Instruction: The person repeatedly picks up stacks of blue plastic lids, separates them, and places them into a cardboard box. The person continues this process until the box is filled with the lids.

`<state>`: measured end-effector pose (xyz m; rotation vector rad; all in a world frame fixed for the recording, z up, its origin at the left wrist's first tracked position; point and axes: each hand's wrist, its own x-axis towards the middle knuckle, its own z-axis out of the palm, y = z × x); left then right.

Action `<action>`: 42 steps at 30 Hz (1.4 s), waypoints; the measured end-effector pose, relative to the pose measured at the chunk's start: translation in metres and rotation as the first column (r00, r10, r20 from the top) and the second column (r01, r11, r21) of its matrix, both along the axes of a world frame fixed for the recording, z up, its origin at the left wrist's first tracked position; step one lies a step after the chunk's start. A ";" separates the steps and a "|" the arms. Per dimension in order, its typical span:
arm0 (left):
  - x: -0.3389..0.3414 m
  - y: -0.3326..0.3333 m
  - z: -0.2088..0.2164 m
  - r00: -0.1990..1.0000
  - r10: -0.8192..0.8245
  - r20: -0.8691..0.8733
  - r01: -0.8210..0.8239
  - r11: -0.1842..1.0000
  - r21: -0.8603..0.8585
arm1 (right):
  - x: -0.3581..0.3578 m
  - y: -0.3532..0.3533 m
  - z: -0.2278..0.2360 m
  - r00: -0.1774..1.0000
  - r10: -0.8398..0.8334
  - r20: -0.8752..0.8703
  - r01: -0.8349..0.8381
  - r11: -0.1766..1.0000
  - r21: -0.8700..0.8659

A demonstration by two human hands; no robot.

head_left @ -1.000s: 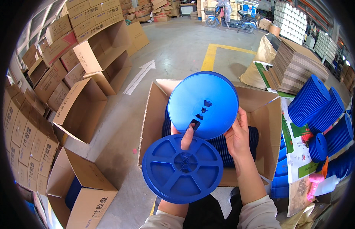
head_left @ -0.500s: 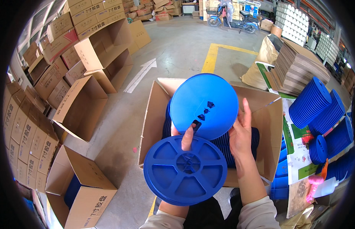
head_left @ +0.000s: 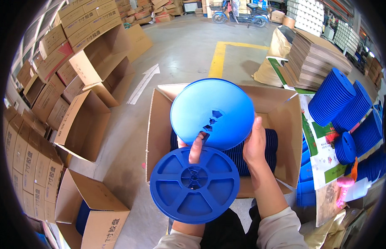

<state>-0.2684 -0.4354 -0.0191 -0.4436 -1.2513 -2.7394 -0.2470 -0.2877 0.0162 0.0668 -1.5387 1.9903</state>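
I hold two blue plastic pieces above an open cardboard box (head_left: 290, 133). The lower one is a spoked blue reel (head_left: 195, 202), facing up. My left hand (head_left: 195, 151) grips it from below, its thumb over the near side of the hub; most of that hand is hidden. A smooth blue reel disc (head_left: 201, 97) with slots round its middle tilts up behind, its near edge by my left thumb. My right hand (head_left: 255, 143) is closed on that disc's right edge, its fingers partly hidden behind it. Inside the box, rows of blue reels (head_left: 271, 151) stand on edge.
To the right, a table holds stacks of blue reels (head_left: 332, 97), a clear squeeze bottle (head_left: 357, 190) and a pink item (head_left: 344, 189). Flat cardboard sheets (head_left: 315, 58) are stacked beyond. Open cartons (head_left: 83, 124) and piled boxes (head_left: 29, 162) line the left side.
My right hand's fingers, raised and spread before, now curl behind the smooth disc's edge. The smooth disc leans further back and catches more light. The whole view has shifted slightly.
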 end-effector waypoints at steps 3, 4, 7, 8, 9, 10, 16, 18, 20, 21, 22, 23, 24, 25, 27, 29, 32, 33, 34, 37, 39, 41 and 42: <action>-0.006 0.006 0.006 1.000 -0.001 -0.018 0.002 1.000 0.018 | 0.001 0.011 -0.005 1.000 -0.007 0.026 0.007 1.000 0.002; -0.007 0.008 0.008 1.000 -0.001 -0.016 0.001 1.000 0.018 | 0.000 0.015 -0.009 0.999 -0.014 0.031 0.014 1.000 -0.016; -0.004 0.013 0.008 1.000 0.023 0.017 -0.022 0.999 -0.032 | 0.007 0.023 -0.011 0.998 0.059 -0.012 -0.060 0.990 -0.127; -0.002 0.015 0.007 0.999 0.033 0.042 -0.030 0.997 -0.072 | 0.010 0.027 -0.010 0.995 0.094 -0.040 -0.099 0.980 -0.170; 0.000 0.018 0.007 0.997 0.045 0.066 -0.037 0.993 -0.112 | 0.013 0.031 -0.011 0.996 0.087 -0.002 -0.086 0.986 -0.139; 0.002 0.021 0.007 0.998 0.024 0.066 -0.016 0.994 -0.110 | 0.014 0.037 -0.012 0.996 0.078 0.036 -0.074 0.991 -0.108; 0.010 0.039 -0.001 0.983 -0.140 -0.119 0.136 0.990 -0.048 | 0.026 0.065 -0.019 0.995 -0.032 0.090 0.051 0.973 -0.226; 0.021 0.041 0.021 0.982 -0.155 -0.107 0.153 0.988 -0.028 | 0.029 0.072 -0.018 0.994 -0.074 0.076 0.095 0.943 -0.318; 0.014 0.045 0.009 0.958 -0.219 -0.183 0.208 0.975 -0.080 | 0.037 0.085 -0.013 0.991 -0.119 0.054 0.130 0.943 -0.308; 0.011 0.043 0.002 0.950 -0.243 -0.199 0.236 0.970 -0.058 | 0.040 0.086 -0.010 0.991 -0.125 0.044 0.133 0.941 -0.311; 0.010 0.041 -0.003 0.940 -0.266 -0.215 0.264 0.964 -0.038 | 0.042 0.085 -0.006 0.989 -0.137 0.048 0.145 0.936 -0.321; 0.011 0.045 -0.004 0.928 -0.295 -0.230 0.300 0.954 -0.014 | 0.045 0.086 -0.003 0.986 -0.155 0.055 0.164 0.930 -0.329; 0.014 0.053 -0.004 0.939 -0.282 -0.200 0.299 0.952 0.061 | 0.047 0.087 -0.002 0.983 -0.174 0.062 0.185 0.923 -0.337; 0.018 0.055 -0.001 0.946 -0.282 -0.163 0.293 0.955 0.047 | 0.049 0.089 -0.002 0.983 -0.176 0.050 0.182 0.920 -0.348; 0.032 0.068 0.011 0.951 -0.296 -0.083 0.299 0.954 0.023 | 0.061 0.101 -0.001 0.979 -0.199 0.033 0.197 0.911 -0.363; 0.039 0.077 0.013 0.945 -0.323 -0.046 0.323 0.946 -0.004 | 0.075 0.119 -0.003 0.969 -0.248 -0.010 0.225 0.897 -0.381; 0.040 0.076 0.013 0.940 -0.341 -0.009 0.340 0.939 -0.051 | 0.133 0.142 -0.007 0.942 -0.336 0.016 0.275 0.741 -0.612; 0.038 0.070 0.010 0.943 -0.334 0.014 0.334 0.939 -0.077 | 0.162 0.140 -0.005 0.942 -0.337 0.015 0.267 0.718 -0.643; 0.042 0.068 0.006 0.944 -0.330 0.033 0.331 0.939 -0.098 | 0.217 0.135 -0.002 0.914 -0.394 0.100 0.366 0.692 -0.623; 0.044 0.058 0.018 0.951 -0.309 0.028 0.310 0.942 -0.126 | 0.344 0.127 0.008 0.624 -0.757 0.196 0.775 0.565 -0.283; 0.052 0.063 0.024 0.949 -0.314 0.021 0.314 0.941 -0.127 | 0.440 0.130 0.023 0.259 -0.964 0.063 0.950 0.266 0.164; 0.049 0.068 0.033 0.947 -0.320 0.025 0.320 0.938 -0.136 | 0.517 0.135 0.017 -0.162 -0.978 -0.130 0.931 -0.195 0.308; 0.054 0.075 0.028 0.939 -0.343 0.038 0.345 0.932 -0.111 | 0.545 0.141 0.017 -0.238 -0.929 -0.285 0.809 -0.352 0.471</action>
